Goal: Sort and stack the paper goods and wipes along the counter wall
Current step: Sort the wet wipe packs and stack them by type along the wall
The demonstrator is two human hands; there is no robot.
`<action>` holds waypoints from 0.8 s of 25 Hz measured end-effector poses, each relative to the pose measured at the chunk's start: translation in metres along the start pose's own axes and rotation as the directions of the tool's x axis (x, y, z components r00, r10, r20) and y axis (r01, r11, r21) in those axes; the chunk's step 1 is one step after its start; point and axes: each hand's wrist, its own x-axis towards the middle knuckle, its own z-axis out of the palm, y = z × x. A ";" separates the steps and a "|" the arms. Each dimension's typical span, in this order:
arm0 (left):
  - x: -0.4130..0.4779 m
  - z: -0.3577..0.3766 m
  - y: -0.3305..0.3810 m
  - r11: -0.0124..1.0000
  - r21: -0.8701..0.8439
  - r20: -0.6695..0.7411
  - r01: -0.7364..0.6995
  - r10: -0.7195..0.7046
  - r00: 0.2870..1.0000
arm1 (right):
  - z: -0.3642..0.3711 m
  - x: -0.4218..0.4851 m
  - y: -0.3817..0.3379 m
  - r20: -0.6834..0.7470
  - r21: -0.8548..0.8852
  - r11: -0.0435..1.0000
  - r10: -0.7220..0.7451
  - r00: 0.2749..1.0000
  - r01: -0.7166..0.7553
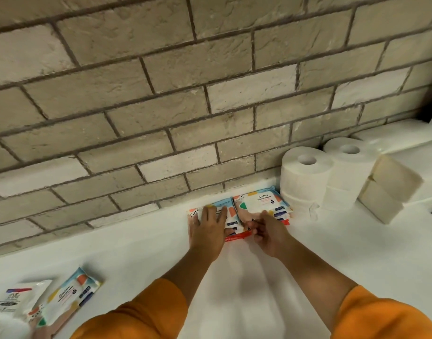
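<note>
Two colourful wipe packs lie side by side against the brick wall. My left hand (pixel 211 225) rests flat with fingers spread on the left wipe pack (pixel 230 225). My right hand (pixel 265 231) pinches the near edge between the two packs, at the front of the right wipe pack (pixel 261 200). White toilet paper rolls (pixel 305 177) stand stacked to the right, with beige napkin stacks (pixel 388 189) beyond them. Two more wipe packs lie at the near left: a colourful one (pixel 68 299) and a white one (pixel 16 299).
The white counter (pixel 141 241) runs along a beige brick wall (pixel 161 106). A raised white ledge (pixel 405 133) sits at the far right. Orange sleeves cover both forearms.
</note>
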 end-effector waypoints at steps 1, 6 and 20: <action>0.000 -0.002 0.001 1.000 0.001 -0.001 0.001 -0.001 1.000 | 0.000 -0.002 0.001 -0.002 0.027 1.000 -0.006 1.000 0.006; -0.011 -0.025 0.000 0.997 -0.079 -0.059 0.018 -0.022 0.998 | 0.000 -0.030 0.009 0.015 0.027 0.999 -0.025 1.000 0.024; -0.144 -0.068 -0.079 0.850 -0.457 -0.074 0.263 -0.331 0.941 | 0.060 -0.124 0.102 0.104 -0.349 0.922 -0.138 0.985 0.166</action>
